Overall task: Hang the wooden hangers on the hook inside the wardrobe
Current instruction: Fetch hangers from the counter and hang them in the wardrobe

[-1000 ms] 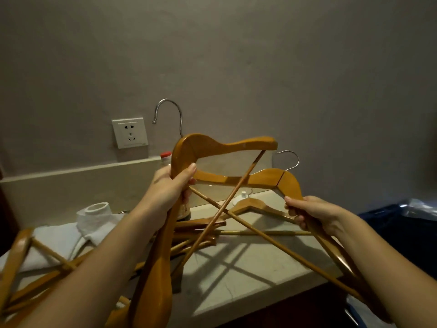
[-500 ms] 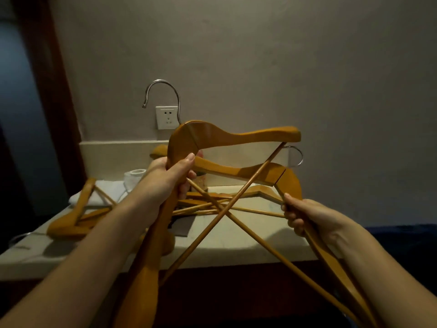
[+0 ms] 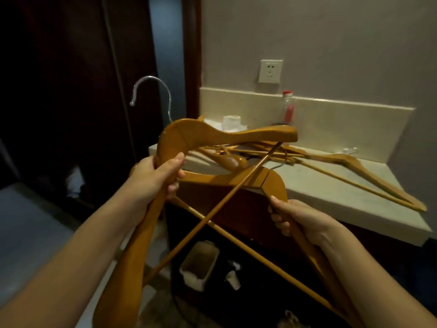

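Two in hand here! The left hand (image 3: pixel 160 176) was wrapped tight round the neck of a honey-coloured wooden hanger (image 3: pixel 212 136), its silver metal hook (image 3: pixel 151 91) standing upright against the dark wardrobe front (image 3: pixel 71 91). The right hand (image 3: pixel 295 218) was grasping the sloping shoulder of a second honey-coloured wooden hanger (image 3: pixel 236 181), fingers curled under the wood. Both hangers were in the air, between the person and the cabinet, and their thin round crossbars crossed each other (image 3: pixel 210 223), the first one's bar lying over the second one's shoulder.

By my reading, this was the carrying step: a pair lifted off and pointed toward the wardrobe on the left. A heap of further wooden hangers (image 3: pixel 354 166) lay on the pale stone countertop (image 3: pixel 331 197), so the job looked early on.

The wardrobe side was very dark, and I could not make out any hook inside it.

The next move likely called for drawing the two hangers apart so the bars would not snag, then raising the left one, hook leading, into that dark opening. A white waste bin (image 3: pixel 201 261) stood on the floor below.
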Tool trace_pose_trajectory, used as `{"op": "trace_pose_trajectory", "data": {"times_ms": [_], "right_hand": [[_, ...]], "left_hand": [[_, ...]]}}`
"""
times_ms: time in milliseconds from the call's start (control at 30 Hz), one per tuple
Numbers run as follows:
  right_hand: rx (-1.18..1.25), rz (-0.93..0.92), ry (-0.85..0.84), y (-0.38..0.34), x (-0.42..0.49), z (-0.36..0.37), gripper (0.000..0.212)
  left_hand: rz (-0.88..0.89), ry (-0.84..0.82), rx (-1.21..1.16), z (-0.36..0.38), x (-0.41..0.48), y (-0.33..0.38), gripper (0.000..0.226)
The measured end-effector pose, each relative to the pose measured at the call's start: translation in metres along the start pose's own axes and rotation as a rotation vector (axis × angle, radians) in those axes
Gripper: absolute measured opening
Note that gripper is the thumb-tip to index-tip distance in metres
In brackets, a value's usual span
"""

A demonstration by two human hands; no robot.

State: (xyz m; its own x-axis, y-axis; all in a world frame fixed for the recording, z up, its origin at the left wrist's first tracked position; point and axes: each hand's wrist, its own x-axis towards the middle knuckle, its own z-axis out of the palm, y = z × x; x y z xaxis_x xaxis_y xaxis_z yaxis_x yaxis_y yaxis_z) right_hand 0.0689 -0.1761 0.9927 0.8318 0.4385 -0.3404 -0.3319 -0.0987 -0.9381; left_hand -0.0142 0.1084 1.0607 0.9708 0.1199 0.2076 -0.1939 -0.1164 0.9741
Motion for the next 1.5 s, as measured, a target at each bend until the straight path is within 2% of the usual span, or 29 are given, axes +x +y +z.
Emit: {"op": "trace_pose_trajectory", "data": {"times_ms": [167, 300, 600, 767, 867, 900, 1033, 1267, 1400, 1500], "right_hand": [[-0.049, 0.101, -0.178, 0.036, 0.04, 0.054, 0.024], [-0.111, 0.217, -0.259, 0.076, 0.075, 0.103, 0.026], [-0.404, 0.421, -0.212, 0.179, 0.134, 0.197, 0.025], [-0.586, 0.544, -0.165, 0.231, 0.149, 0.222, 0.054], [-0.64, 0.63, -0.172, 0.254, 0.151, 0.228, 0.067], [-0.651, 0.654, -0.161, 0.26, 0.151, 0.228, 0.066], [-0.727, 0.696, -0.139, 0.279, 0.15, 0.227, 0.04], [-0.812, 0.698, -0.127, 0.297, 0.14, 0.212, 0.03], [-0.749, 0.804, -0.122, 0.292, 0.152, 0.197, 0.017], [-0.721, 0.861, -0.139, 0.288, 0.176, 0.191, 0.015]], "left_hand": [[-0.112, 0.17, 0.102, -0.052, -0.064, -0.027, 0.028], [-0.232, 0.294, 0.087, -0.087, -0.11, -0.062, 0.026], [-0.508, 0.525, 0.133, -0.161, -0.171, -0.149, 0.025], [-0.631, 0.606, 0.161, -0.197, -0.203, -0.198, 0.024], [-0.71, 0.606, 0.157, -0.211, -0.22, -0.229, 0.019], [-0.74, 0.596, 0.156, -0.213, -0.225, -0.241, 0.018], [-0.875, 0.548, 0.182, -0.216, -0.249, -0.288, 0.017], [-1.083, 0.429, 0.19, -0.205, -0.28, -0.344, 0.009], [-1.138, 0.362, 0.241, -0.202, -0.273, -0.364, 0.012], [-1.176, 0.315, 0.254, -0.205, -0.259, -0.375, 0.011]]}}
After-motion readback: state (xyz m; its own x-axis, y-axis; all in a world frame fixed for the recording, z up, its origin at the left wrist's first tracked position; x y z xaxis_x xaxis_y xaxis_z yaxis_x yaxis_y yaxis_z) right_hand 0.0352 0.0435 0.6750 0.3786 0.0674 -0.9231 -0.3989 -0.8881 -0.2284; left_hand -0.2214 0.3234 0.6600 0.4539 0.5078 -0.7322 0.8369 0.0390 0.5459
